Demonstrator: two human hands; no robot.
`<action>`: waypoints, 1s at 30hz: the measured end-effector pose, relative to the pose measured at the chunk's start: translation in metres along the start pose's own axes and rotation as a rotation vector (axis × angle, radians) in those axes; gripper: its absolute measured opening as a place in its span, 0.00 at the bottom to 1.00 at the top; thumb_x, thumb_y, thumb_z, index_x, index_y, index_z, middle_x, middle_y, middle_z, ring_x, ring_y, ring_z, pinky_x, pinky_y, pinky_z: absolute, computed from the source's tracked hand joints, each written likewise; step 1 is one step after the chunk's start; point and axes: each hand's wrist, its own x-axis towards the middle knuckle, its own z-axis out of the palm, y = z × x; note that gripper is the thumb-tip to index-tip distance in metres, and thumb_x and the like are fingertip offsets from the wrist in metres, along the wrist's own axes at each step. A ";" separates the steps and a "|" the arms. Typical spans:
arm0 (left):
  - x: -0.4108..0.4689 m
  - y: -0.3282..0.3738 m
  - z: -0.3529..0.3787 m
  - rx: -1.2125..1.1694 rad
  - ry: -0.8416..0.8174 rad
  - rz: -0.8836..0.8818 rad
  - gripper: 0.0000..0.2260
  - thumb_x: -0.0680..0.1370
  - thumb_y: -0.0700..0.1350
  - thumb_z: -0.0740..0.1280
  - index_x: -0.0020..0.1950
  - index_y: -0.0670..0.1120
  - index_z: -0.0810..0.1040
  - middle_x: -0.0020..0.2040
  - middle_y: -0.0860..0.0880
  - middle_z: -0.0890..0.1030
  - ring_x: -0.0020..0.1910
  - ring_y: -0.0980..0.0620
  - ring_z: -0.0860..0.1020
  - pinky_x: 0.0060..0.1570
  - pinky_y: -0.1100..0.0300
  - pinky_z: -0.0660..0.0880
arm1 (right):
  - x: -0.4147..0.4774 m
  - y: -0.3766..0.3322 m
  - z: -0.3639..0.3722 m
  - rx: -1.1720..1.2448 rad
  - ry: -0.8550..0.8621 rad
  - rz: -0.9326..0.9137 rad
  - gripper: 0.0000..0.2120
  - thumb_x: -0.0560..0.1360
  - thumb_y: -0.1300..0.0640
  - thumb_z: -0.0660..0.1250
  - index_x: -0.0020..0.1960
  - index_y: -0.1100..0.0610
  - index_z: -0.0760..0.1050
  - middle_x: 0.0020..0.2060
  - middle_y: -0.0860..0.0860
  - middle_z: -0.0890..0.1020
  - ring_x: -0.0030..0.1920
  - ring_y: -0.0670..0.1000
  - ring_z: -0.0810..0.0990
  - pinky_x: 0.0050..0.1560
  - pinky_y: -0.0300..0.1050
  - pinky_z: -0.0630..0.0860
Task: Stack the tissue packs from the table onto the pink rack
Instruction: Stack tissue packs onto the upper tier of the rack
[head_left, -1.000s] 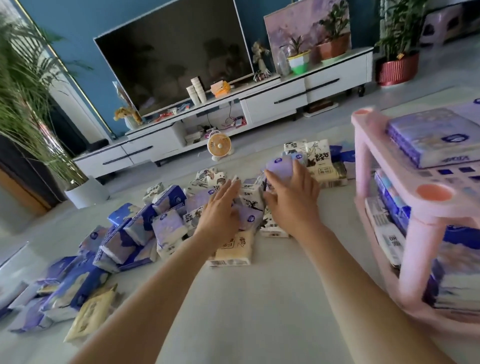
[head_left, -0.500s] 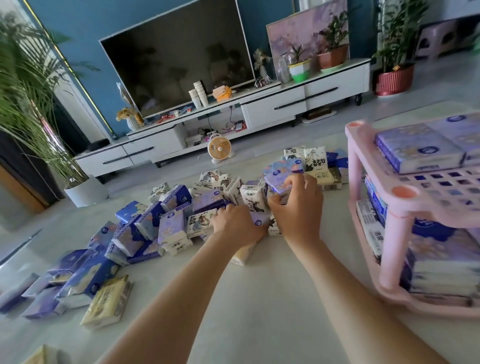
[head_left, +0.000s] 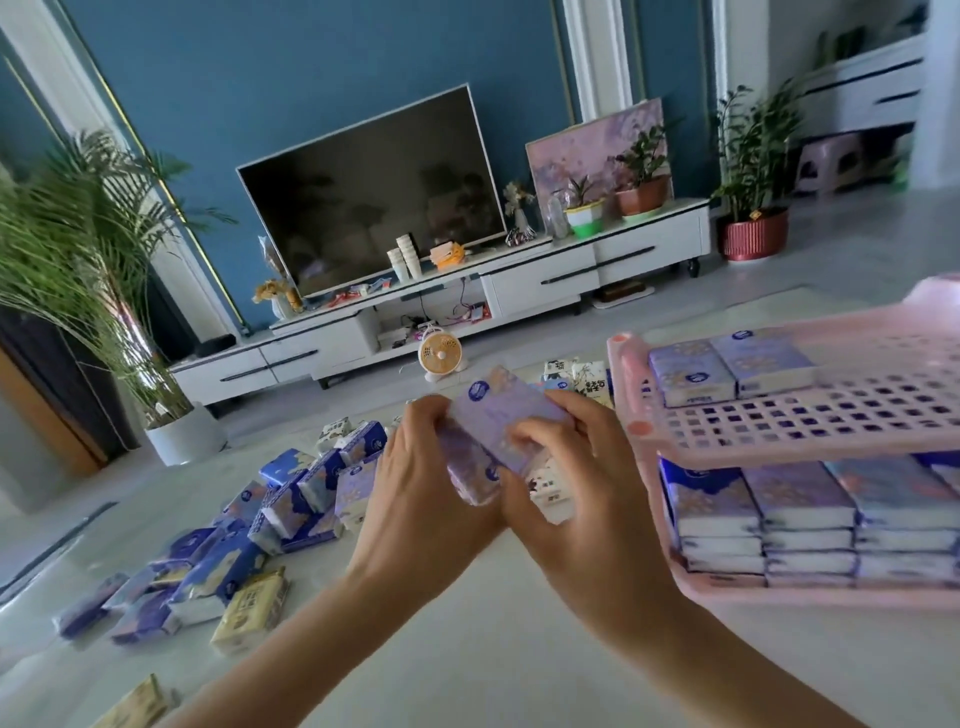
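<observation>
Two lilac tissue packs are lifted above the table, held between both hands just left of the pink rack. My left hand grips their left side and my right hand curls over their right side. The rack's top shelf carries two purple packs, and its lower shelf holds stacked blue and purple packs. A heap of loose tissue packs lies on the table at the left, with a cream pack at its front.
A white table surface spreads in front of me. Beyond it stand a small orange fan, a white TV cabinet with a TV, and potted plants at both sides of the room.
Both hands closed on packs in the heap and lifted them up and toward the rack. The view swung up and right, bringing the rack closer.
</observation>
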 end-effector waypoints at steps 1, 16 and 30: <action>0.001 0.013 -0.005 -0.024 0.018 0.021 0.27 0.61 0.51 0.73 0.53 0.57 0.61 0.43 0.62 0.72 0.47 0.62 0.73 0.43 0.68 0.69 | 0.009 -0.008 -0.012 0.002 0.006 -0.009 0.13 0.72 0.53 0.63 0.52 0.58 0.77 0.55 0.55 0.75 0.56 0.51 0.74 0.58 0.36 0.69; 0.102 0.143 0.148 -0.222 -0.355 0.050 0.26 0.69 0.54 0.71 0.64 0.56 0.66 0.56 0.54 0.71 0.56 0.51 0.71 0.59 0.49 0.70 | 0.072 0.102 -0.199 -0.797 -0.124 0.250 0.09 0.63 0.62 0.75 0.42 0.61 0.79 0.40 0.59 0.78 0.39 0.61 0.77 0.39 0.51 0.74; 0.105 0.145 0.180 0.195 -0.615 0.270 0.26 0.81 0.58 0.44 0.75 0.54 0.38 0.76 0.54 0.38 0.75 0.56 0.44 0.73 0.49 0.38 | 0.083 0.094 -0.205 -0.965 -0.528 0.392 0.11 0.76 0.66 0.57 0.55 0.58 0.73 0.57 0.55 0.70 0.55 0.54 0.73 0.46 0.42 0.63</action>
